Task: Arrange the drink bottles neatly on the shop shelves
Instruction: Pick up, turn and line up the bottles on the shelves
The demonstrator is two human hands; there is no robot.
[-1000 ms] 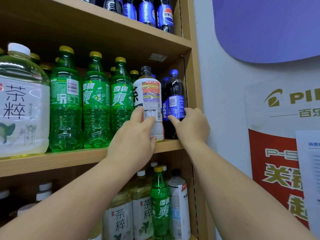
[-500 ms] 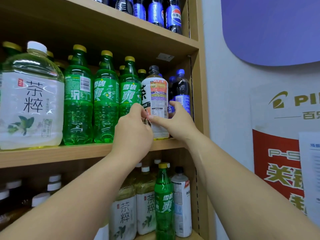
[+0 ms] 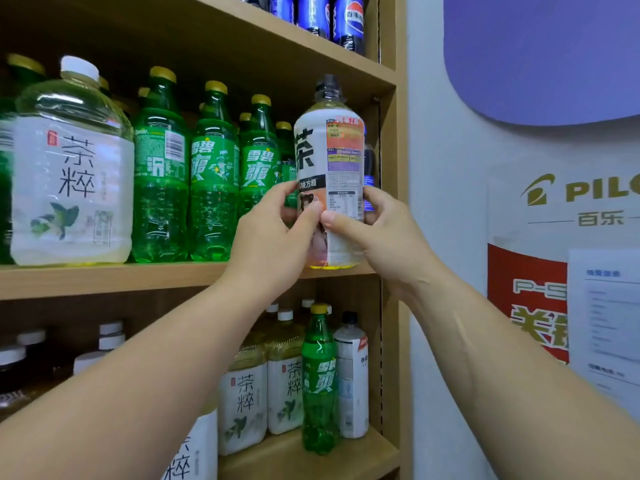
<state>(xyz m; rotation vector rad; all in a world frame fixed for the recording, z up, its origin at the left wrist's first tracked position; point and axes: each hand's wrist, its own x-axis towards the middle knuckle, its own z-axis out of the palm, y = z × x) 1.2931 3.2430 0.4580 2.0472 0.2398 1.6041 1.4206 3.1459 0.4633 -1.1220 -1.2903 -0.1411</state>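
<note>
A tall tea bottle (image 3: 329, 150) with a white label and dark cap stands at the right end of the middle shelf (image 3: 104, 277). My left hand (image 3: 273, 233) grips its lower left side. My right hand (image 3: 374, 230) grips its lower right side, thumb across the front of the label. Green soda bottles (image 3: 213, 174) stand in a row to its left, next to a large clear tea jug (image 3: 72, 174). A dark cola bottle (image 3: 370, 168) is mostly hidden behind the tea bottle.
The shelf's right upright (image 3: 391, 188) is close beside the tea bottle. Blue cola bottles (image 3: 346, 19) line the top shelf. The lower shelf holds tea bottles (image 3: 284, 389), one green soda bottle (image 3: 320, 382) and a white bottle (image 3: 353, 375). A postered wall (image 3: 519, 202) is at right.
My right hand left the dark cola bottle and joined my left hand on the tea bottle. Both hands now grip it, and it appears nearer and taller in view.
</note>
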